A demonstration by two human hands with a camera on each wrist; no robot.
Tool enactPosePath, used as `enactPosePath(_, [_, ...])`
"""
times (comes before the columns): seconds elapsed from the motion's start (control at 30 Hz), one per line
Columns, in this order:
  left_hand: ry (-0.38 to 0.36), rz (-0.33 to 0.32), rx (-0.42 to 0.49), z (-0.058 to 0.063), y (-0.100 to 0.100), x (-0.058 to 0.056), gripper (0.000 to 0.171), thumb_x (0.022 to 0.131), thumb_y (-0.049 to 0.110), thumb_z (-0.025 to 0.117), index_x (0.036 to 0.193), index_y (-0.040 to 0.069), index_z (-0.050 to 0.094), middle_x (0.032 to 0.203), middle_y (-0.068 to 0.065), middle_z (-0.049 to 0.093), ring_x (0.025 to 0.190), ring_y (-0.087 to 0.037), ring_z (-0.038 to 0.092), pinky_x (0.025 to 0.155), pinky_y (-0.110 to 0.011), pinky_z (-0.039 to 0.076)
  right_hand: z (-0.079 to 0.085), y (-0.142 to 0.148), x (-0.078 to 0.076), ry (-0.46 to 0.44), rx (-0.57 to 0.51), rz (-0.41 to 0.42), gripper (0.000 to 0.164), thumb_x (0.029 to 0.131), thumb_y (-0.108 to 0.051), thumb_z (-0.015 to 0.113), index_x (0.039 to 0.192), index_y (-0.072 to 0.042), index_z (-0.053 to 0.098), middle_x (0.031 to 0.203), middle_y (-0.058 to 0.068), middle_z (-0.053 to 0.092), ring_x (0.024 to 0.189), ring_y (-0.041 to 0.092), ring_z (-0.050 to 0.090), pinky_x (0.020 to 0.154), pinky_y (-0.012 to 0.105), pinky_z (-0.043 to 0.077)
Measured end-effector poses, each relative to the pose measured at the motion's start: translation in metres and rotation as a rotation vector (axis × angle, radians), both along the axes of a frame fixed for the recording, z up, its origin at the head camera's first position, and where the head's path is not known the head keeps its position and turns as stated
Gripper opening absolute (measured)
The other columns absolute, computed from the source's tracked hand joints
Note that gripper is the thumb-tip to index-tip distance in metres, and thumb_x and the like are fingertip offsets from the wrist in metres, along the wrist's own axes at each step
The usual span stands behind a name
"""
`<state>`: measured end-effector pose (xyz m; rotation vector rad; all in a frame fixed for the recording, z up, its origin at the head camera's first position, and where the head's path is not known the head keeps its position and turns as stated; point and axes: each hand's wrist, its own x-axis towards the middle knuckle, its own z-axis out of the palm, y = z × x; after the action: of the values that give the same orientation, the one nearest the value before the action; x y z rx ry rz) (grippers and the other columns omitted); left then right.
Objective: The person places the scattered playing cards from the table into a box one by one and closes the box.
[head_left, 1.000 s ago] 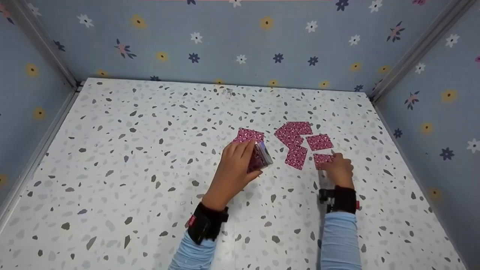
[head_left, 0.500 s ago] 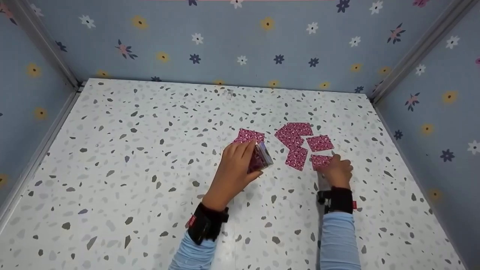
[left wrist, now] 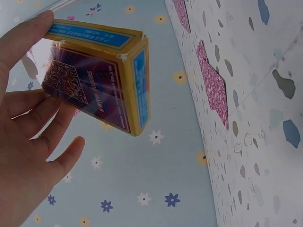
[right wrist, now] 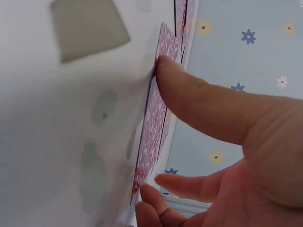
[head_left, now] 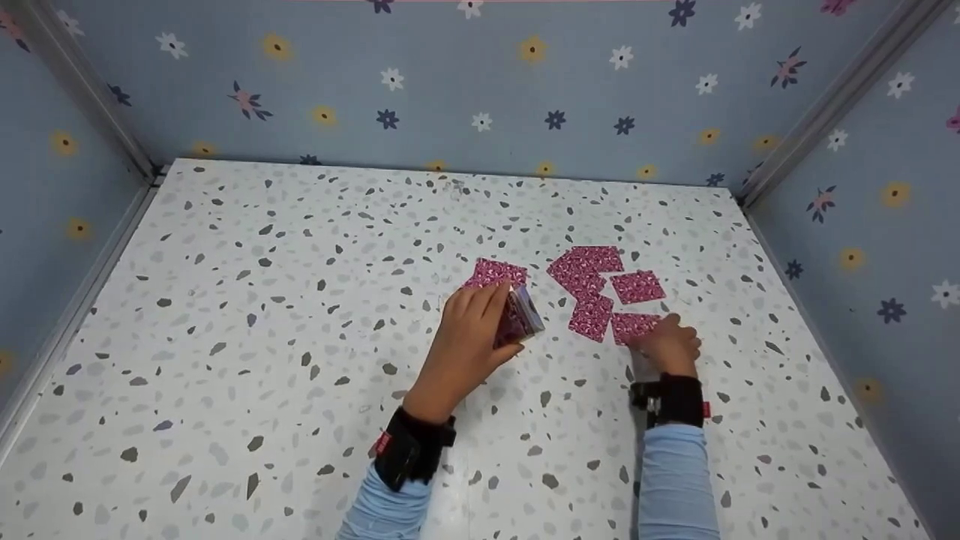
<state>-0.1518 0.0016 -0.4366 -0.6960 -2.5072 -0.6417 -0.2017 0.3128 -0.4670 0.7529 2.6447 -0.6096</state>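
Observation:
My left hand [head_left: 466,337] holds a playing card box [left wrist: 94,87] by its end, tilted above the table. The box is purple with gold and blue edges; its far end is hidden by glare and my fingers. Against a pink-patterned playing card [head_left: 634,328] rests my right hand [head_left: 671,345]. In the right wrist view the thumb [right wrist: 189,94] presses on that card [right wrist: 154,118], while the other fingers lie near its opposite end. Just beyond it is a second card [head_left: 637,286], and to its left a third [head_left: 591,319], all pattern side up.
Overlapping cards [head_left: 589,264] lie behind these. One more patterned card [head_left: 499,271] is beyond my left hand, partly covered by it. The white speckled table [head_left: 262,337] meets a blue flowered wall [head_left: 450,90] at the back, with side panels left and right.
My right hand has slid the card to the left and slightly towards me, bringing it beside the neighbouring card. My left hand and the box have stayed nearly still.

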Motion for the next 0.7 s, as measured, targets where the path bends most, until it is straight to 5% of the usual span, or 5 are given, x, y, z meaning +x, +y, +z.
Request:
enactPosePath(0.47, [-0.001,0.006,-0.002,0.0001,0.001,-0.0007,0.08,0.072,0.038,0.077,0.136,0.003,0.045,0.123,-0.01,0.057,0.112,-0.026,0.05,0.103,-0.041,0.038,0.0003,-0.0044,0.0005,0.008,0.035,0.013,0.076,0.085,-0.033,0.06,0.13,0.019,0.028,0.125,0.041,0.032,0.117,0.049,0.03,0.101,0.057,0.028])
enactPosePath(0.7, [-0.003,0.004,-0.031,-0.0023,0.0009,-0.0005,0.08,0.073,0.039,0.076,0.137,0.002,0.044,0.122,-0.01,0.056,0.111,-0.026,0.05,0.103,-0.042,0.038,-0.0025,-0.0033,0.0021,-0.004,-0.002,-0.018,0.087,0.083,-0.041,0.063,0.134,0.017,0.023,0.129,0.041,0.03,0.121,0.052,0.031,0.105,0.058,0.027])
